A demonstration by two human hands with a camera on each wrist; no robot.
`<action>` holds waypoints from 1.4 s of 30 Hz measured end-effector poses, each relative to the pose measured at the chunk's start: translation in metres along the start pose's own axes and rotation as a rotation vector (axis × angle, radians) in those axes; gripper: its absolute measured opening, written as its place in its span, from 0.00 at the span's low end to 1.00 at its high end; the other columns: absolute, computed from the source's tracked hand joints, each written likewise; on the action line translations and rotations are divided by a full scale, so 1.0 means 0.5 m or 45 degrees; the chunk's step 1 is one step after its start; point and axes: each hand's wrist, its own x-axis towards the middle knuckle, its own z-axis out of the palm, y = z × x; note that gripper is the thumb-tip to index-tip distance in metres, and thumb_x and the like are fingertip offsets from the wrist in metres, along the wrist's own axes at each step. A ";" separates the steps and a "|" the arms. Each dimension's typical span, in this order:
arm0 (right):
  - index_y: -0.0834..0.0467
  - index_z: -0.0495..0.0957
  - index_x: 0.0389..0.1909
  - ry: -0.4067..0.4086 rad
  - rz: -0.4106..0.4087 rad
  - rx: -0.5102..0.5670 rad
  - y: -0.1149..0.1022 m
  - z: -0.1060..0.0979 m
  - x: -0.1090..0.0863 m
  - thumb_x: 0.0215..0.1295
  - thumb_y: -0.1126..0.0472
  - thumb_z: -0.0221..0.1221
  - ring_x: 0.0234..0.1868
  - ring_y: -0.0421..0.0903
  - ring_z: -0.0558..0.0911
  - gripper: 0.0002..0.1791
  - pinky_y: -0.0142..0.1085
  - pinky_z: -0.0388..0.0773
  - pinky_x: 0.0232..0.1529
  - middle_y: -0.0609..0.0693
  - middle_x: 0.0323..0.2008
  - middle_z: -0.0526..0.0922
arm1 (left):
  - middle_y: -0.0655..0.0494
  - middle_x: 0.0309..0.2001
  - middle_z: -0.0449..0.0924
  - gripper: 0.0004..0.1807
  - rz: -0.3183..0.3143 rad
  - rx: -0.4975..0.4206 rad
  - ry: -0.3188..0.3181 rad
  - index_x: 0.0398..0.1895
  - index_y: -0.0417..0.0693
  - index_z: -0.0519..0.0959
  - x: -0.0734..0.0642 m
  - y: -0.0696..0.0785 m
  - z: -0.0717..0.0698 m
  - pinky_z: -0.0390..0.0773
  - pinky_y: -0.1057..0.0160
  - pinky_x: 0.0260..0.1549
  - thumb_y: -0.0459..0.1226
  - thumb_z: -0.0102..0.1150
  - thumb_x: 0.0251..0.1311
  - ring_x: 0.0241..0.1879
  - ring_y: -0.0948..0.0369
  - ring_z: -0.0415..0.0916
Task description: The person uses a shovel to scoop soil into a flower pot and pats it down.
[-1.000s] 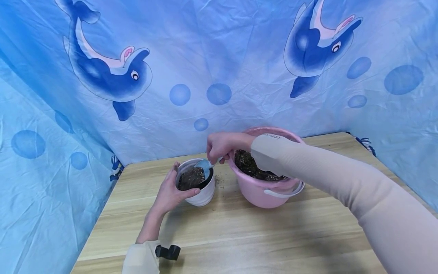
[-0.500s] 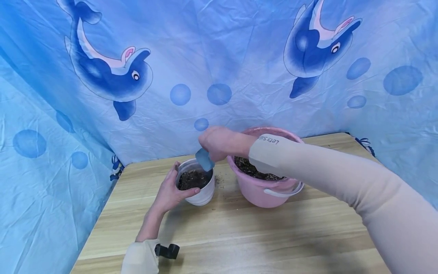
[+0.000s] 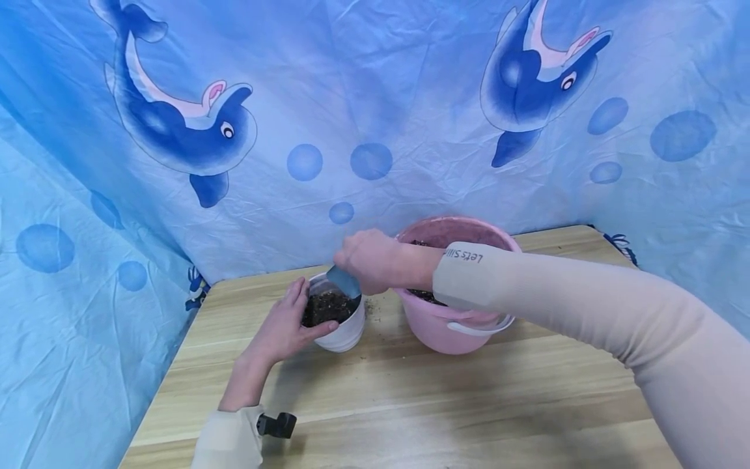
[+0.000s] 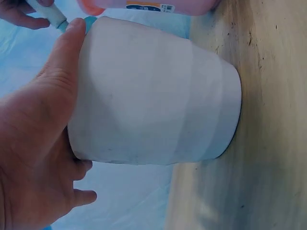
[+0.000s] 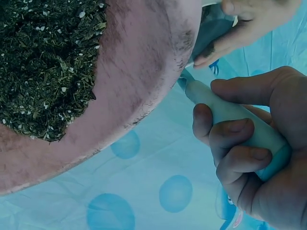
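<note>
My left hand [image 3: 284, 331] grips a white flower pot [image 3: 347, 336] by its rim, thumb on the near side and fingers on the far side. Dark soil [image 3: 325, 307] fills part of the pot. Over the pot's right rim, my right hand [image 3: 370, 262] holds a small blue garden trowel [image 3: 343, 282], its blade tipped down. In the right wrist view, the fingers curl round the trowel's pale handle [image 5: 240, 122]. The left wrist view shows the pot's ridged side [image 4: 148, 96] standing on the table; the blade is mostly hidden there.
A pink bucket [image 3: 442, 332] of dark potting soil [image 5: 48, 67] stands right of the pot, under my right forearm. Its white handle [image 3: 477, 327] hangs at the front. Soil crumbs [image 3: 373, 311] lie on the wooden table [image 3: 375, 404]. A blue dolphin-print cloth [image 3: 328, 85] hangs behind.
My right hand has moved slightly left and turned over, tipping the trowel blade above the pot. The left hand stays on the pot.
</note>
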 end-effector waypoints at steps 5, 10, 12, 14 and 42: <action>0.53 0.78 0.47 0.049 -0.047 -0.076 -0.008 -0.001 -0.011 0.58 0.59 0.61 0.42 0.47 0.80 0.15 0.40 0.82 0.41 0.51 0.42 0.81 | 0.36 0.74 0.45 0.62 0.037 0.218 -0.028 0.73 0.31 0.51 -0.004 0.007 -0.011 0.48 0.37 0.68 0.72 0.52 0.51 0.74 0.43 0.42; 0.53 0.78 0.45 0.060 -0.039 -0.065 -0.009 -0.002 -0.017 0.57 0.59 0.62 0.40 0.47 0.80 0.14 0.40 0.82 0.40 0.51 0.42 0.81 | 0.36 0.73 0.49 0.48 0.122 0.260 0.007 0.71 0.29 0.56 -0.006 0.010 -0.016 0.49 0.38 0.68 0.62 0.47 0.65 0.73 0.42 0.46; 0.53 0.78 0.45 0.052 -0.032 -0.044 -0.007 -0.002 -0.018 0.56 0.59 0.62 0.40 0.47 0.80 0.14 0.39 0.82 0.40 0.50 0.41 0.81 | 0.36 0.72 0.52 0.39 0.145 0.237 0.046 0.69 0.29 0.59 -0.005 0.010 -0.015 0.50 0.39 0.68 0.55 0.41 0.71 0.72 0.42 0.48; 0.53 0.78 0.44 0.043 -0.022 -0.026 -0.005 -0.002 -0.019 0.55 0.59 0.63 0.39 0.46 0.80 0.14 0.39 0.82 0.40 0.50 0.40 0.81 | 0.37 0.71 0.56 0.34 0.154 0.228 0.093 0.68 0.31 0.62 -0.002 0.010 -0.013 0.51 0.39 0.68 0.52 0.36 0.75 0.72 0.43 0.50; 0.51 0.78 0.35 0.063 0.101 0.073 0.036 -0.015 -0.048 0.51 0.62 0.63 0.33 0.44 0.78 0.09 0.38 0.81 0.35 0.45 0.33 0.80 | 0.41 0.54 0.79 0.24 0.161 0.218 0.470 0.54 0.38 0.80 0.020 0.022 -0.013 0.76 0.42 0.50 0.45 0.61 0.61 0.58 0.44 0.73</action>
